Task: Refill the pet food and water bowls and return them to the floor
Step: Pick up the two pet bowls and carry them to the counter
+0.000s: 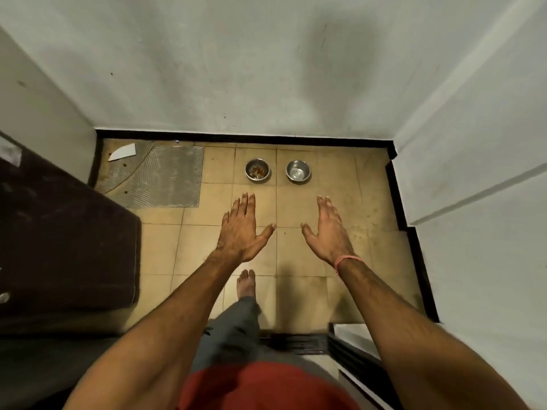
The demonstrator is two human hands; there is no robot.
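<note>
Two steel bowls stand side by side on the tiled floor near the far wall: the left bowl holds some kibble, the right bowl looks bare inside. Nearer, the left hand and right hand hover apart, palms down, fingers straight, grasping nothing. A grey mat lies far left, a paper scrap on it.

Tiled floor, beige, with black skirting. Grey ridged mat in left corner, white scrap at its far edge. Dark furniture at left.
</note>
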